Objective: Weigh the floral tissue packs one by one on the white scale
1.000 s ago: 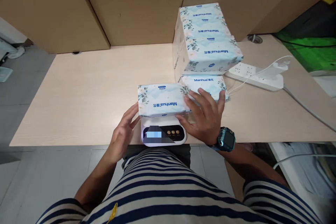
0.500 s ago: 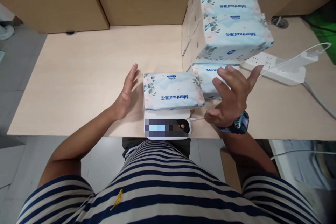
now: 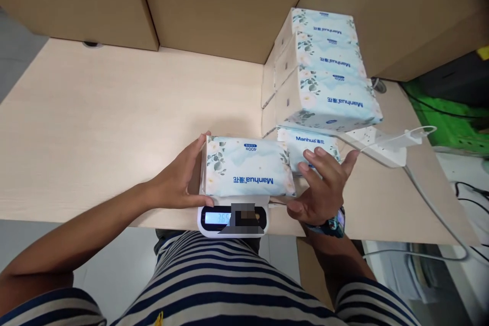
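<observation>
A pack of tissues point(image 3: 248, 165), pale blue with flowers and leaves, lies flat on a white digital scale point(image 3: 234, 233). Part of the scale's lit display shows; the rest is blurred out. My left hand point(image 3: 178, 178) spans the left end of the pack, fingers at its far corner and thumb at the near one. To the right of the pack, my right hand point(image 3: 321, 186) is open and apart from it, fingers spread and holding nothing. Behind that hand stands another tissue pack point(image 3: 305, 138), partly covered by the fingers.
More tissue packs point(image 3: 338, 94) are stacked at the back right of the wooden table point(image 3: 114, 122). A white power strip point(image 3: 382, 147) with a plug and cable lies right of the stack. Brown panels point(image 3: 221, 5) rise along the back edge.
My left hand has moved right, from beside the pack to its left end. My right hand stays open beside it. The camera view has shifted, so the table appears lower.
</observation>
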Tool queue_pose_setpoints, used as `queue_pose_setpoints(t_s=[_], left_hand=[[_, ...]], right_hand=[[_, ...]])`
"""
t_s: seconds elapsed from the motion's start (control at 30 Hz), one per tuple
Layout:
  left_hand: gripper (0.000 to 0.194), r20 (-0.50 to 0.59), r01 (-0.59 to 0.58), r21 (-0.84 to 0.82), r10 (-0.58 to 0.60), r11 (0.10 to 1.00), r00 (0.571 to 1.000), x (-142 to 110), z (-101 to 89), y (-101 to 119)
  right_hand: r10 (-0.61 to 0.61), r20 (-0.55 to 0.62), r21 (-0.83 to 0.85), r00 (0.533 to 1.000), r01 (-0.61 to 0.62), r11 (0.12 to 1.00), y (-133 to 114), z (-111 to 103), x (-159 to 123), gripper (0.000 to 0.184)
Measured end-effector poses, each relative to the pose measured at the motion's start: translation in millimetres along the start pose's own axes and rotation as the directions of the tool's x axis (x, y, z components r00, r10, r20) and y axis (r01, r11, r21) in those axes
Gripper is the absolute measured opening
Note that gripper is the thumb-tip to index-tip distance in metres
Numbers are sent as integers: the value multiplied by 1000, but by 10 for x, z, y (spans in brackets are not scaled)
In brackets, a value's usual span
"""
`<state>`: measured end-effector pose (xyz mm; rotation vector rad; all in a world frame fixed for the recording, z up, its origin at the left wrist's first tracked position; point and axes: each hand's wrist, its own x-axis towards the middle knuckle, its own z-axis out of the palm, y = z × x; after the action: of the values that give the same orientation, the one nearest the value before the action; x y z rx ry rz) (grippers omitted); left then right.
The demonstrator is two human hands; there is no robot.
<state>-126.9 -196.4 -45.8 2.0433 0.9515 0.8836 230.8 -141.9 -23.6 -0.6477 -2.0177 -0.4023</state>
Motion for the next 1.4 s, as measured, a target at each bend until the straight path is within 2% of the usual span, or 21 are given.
queue_pose_setpoints(t_s=[0.13,0.37,0.6,0.67,0.73,0.8,0.9,0.97,1.03,1.13,1.2,1.27,1.33,1.4], left_hand=[[158,-3,8,54,-7,999,1000,-25,23,-10],[155,-1,94,91,-95,991,996,-54,30,-3],[153,22,161,20,-161,987,987,-52,17,29],[152,25,163,-9,-162,987,986,-52,16,38],[150,24,155,-34,-155,987,988,-39,13,50],[149,25,139,-34,-138,990,990,-10,8,59],[147,27,104,2,-104,995,994,52,3,52],[146,28,84,17,-84,996,996,87,-1,35],[144,27,42,23,-43,999,999,106,-7,21],[144,39,-27,51,25,998,999,120,-22,28],[146,45,-50,62,47,997,998,130,-28,50],[147,38,-45,49,43,998,998,142,-29,75],[147,28,-50,25,49,998,998,152,-25,96],[148,30,-44,9,44,999,999,157,-19,110]], right_hand=[[8,12,14,1000,-8,1000,-3,12,-18,69],[38,-1,20,999,-38,999,8,56,-44,65],[31,-61,-6,998,-32,999,69,71,-73,74],[63,-57,-33,996,-64,997,115,64,-121,82],[111,-20,-81,994,-112,990,153,52,-151,94],[100,0,-107,995,-100,989,173,37,-137,99],[-22,-67,-35,998,19,999,190,21,-44,83],[-58,-100,18,993,60,998,212,13,17,74],[-71,-98,32,993,74,997,243,0,34,75],[-31,-46,59,998,34,998,284,-21,-27,90],[59,11,63,998,-59,996,296,-29,-87,100],[128,15,24,992,-128,991,296,-31,-120,103],[128,-2,-5,992,-128,992,288,-28,-108,101],[51,-41,15,998,-50,999,271,-21,-59,95]])
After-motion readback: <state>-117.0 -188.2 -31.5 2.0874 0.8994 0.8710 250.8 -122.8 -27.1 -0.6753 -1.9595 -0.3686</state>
